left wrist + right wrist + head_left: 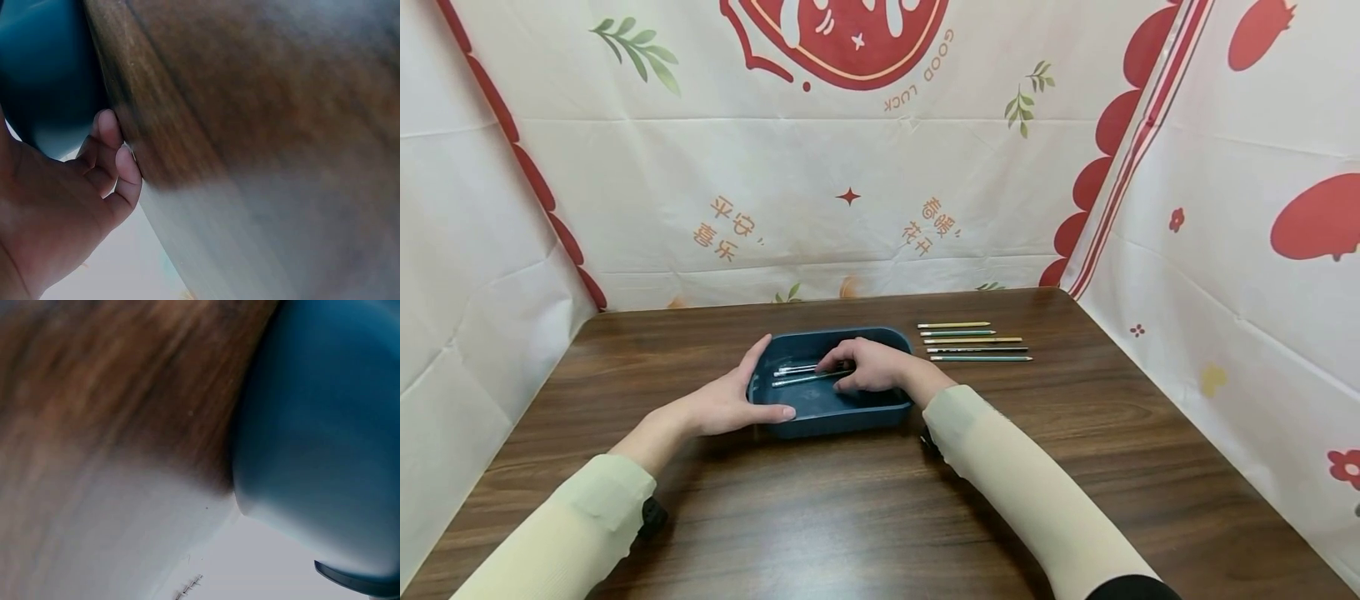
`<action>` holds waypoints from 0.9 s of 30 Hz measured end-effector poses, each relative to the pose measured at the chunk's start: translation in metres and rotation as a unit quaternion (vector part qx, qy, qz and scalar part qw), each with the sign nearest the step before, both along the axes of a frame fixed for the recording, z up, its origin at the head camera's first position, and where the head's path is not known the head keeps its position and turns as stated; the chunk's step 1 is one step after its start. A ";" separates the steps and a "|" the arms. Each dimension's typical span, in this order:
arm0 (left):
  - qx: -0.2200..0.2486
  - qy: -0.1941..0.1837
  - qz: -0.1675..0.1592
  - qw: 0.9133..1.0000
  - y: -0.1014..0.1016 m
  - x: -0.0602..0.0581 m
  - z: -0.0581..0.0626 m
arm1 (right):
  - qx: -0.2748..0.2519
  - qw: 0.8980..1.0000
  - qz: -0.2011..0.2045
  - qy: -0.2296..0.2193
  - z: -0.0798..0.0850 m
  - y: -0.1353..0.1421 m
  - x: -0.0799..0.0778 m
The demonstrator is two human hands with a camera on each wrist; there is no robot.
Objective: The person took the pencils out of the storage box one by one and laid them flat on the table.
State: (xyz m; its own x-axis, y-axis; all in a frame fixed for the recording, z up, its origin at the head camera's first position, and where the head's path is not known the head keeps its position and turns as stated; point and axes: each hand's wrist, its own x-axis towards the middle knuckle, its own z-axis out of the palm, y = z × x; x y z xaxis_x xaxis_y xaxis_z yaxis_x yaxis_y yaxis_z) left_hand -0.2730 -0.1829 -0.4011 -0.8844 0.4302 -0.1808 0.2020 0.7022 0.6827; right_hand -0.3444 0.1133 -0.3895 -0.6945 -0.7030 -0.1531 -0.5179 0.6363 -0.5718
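A dark blue tub (842, 422) sits on the wooden table. My left hand (726, 404) holds its left end, thumb along the front wall and index finger by the back left corner. Bent fingers of the left hand (69, 194) show beside the tub (50, 62) in the left wrist view. Inside the tub, my right hand (874, 364) reaches down with bent fingers over a few pencils (790, 382). Whether its fingertips pinch one is hard to see. Only the tub's outer wall (312, 425) and the table show in the right wrist view, not the hand.
Several pencils (973, 340) lie in a roughly parallel row on the table (820, 517), right of the tub. A white printed cloth (820, 158) hangs behind the table and along its sides.
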 end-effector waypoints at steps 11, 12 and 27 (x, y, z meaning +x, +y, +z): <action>-0.004 0.002 -0.003 1.000 0.000 0.001 0.001 | 0.034 0.999 0.013 0.022 -0.004 0.000 -0.001; -0.003 0.002 -0.003 1.000 0.000 0.001 0.001 | 0.035 0.999 0.015 0.025 -0.005 0.000 -0.001; -0.005 0.005 -0.002 1.000 0.000 0.000 0.000 | 0.050 0.998 0.010 0.039 -0.003 0.000 0.002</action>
State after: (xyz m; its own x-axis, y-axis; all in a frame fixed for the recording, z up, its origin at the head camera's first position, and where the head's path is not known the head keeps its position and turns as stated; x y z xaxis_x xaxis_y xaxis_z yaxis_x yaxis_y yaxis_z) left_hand -0.2727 -0.1828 -0.4012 -0.8840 0.4329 -0.1766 0.2118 0.7076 0.6742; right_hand -0.3422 0.1129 -0.3928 -0.6924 -0.7014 -0.1693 -0.5720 0.6766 -0.4637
